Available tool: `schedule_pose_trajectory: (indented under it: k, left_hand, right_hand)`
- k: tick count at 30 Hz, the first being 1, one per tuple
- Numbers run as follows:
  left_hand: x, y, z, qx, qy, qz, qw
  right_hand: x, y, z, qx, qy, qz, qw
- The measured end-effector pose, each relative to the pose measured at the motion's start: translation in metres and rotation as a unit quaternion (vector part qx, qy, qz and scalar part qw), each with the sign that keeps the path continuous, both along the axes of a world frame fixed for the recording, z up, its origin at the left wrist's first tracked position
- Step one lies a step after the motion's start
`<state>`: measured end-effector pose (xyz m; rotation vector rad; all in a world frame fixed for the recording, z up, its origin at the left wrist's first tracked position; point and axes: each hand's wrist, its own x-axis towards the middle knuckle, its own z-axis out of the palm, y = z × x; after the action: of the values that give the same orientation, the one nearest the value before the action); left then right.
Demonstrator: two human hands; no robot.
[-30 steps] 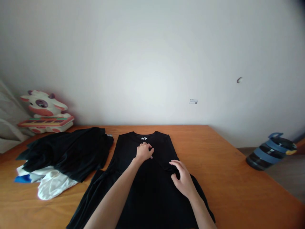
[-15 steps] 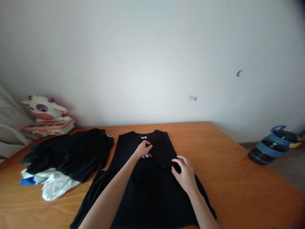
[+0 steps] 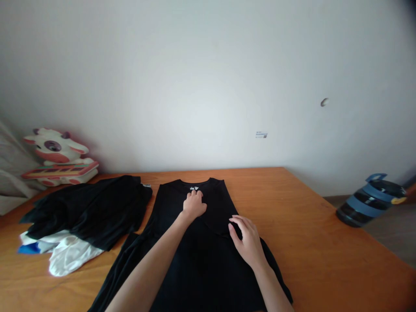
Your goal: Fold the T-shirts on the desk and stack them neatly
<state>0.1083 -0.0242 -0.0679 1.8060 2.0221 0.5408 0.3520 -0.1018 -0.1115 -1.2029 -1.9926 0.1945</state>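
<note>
A black long-sleeved top (image 3: pixel 208 264) lies spread on the wooden table, its collar toward the wall and a small white print below the neckline. One sleeve is folded over the body on the right; the other runs down the left side. My left hand (image 3: pixel 194 204) rests on the upper chest just under the print, thumb apart from its slightly bent fingers. At the right edge, near the folded shoulder and sleeve, my right hand (image 3: pixel 247 240) touches the cloth with a gap between thumb and fingers.
Left of the top is a heap of black clothes (image 3: pixel 94 208) with a white garment (image 3: pixel 69 255) and a bit of blue beneath. A cow-shaped toy keyboard (image 3: pixel 60 158) stands behind it. A black and blue bottle (image 3: pixel 370 201) is at the right, by the table (image 3: pixel 312 242) edge.
My left hand has let go of the sleeve cloth and now lies on the chest, covering the lower print. My right hand has shifted slightly left. The view has turned a little.
</note>
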Motion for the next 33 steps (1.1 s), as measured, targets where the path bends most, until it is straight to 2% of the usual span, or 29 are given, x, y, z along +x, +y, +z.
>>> schedule_pose_trajectory:
  k: [4,9,12,15,21,25,29,31,33]
  left_hand:
    - [0.039,0.019,-0.005,0.048,0.07,-0.112,0.99]
    - [0.079,0.052,-0.03,0.052,0.114,-0.208,0.97]
    - [0.083,0.068,-0.042,0.059,0.127,-0.241,0.96]
    - [0.076,0.084,-0.048,0.066,0.134,-0.259,0.954]
    - [0.065,0.1,-0.051,0.088,0.144,-0.244,0.955]
    - [0.074,0.083,-0.044,0.125,0.159,-0.209,0.957]
    - [0.079,0.039,-0.029,0.148,0.17,-0.231,0.947]
    - [0.07,0.012,-0.019,0.151,0.164,-0.236,0.946]
    - [0.049,-0.015,-0.008,0.148,0.148,-0.229,0.951]
  right_hand:
    - [-0.002,0.004,-0.009,-0.012,-0.014,-0.042,0.999]
    - [-0.004,0.005,-0.012,-0.019,-0.054,-0.091,0.994]
    - [-0.003,0.004,-0.011,-0.029,-0.059,-0.103,0.993]
    - [-0.003,0.002,-0.008,-0.035,-0.069,-0.09,0.993]
    - [-0.004,-0.005,0.007,-0.059,-0.096,0.04,0.993]
    - [-0.006,-0.006,0.013,-0.084,-0.083,0.048,0.992]
    - [-0.005,-0.005,0.01,-0.07,-0.098,0.051,0.991]
    - [-0.005,-0.004,0.009,-0.058,-0.11,0.056,0.991]
    - [-0.003,-0.003,0.007,-0.051,-0.118,0.06,0.99]
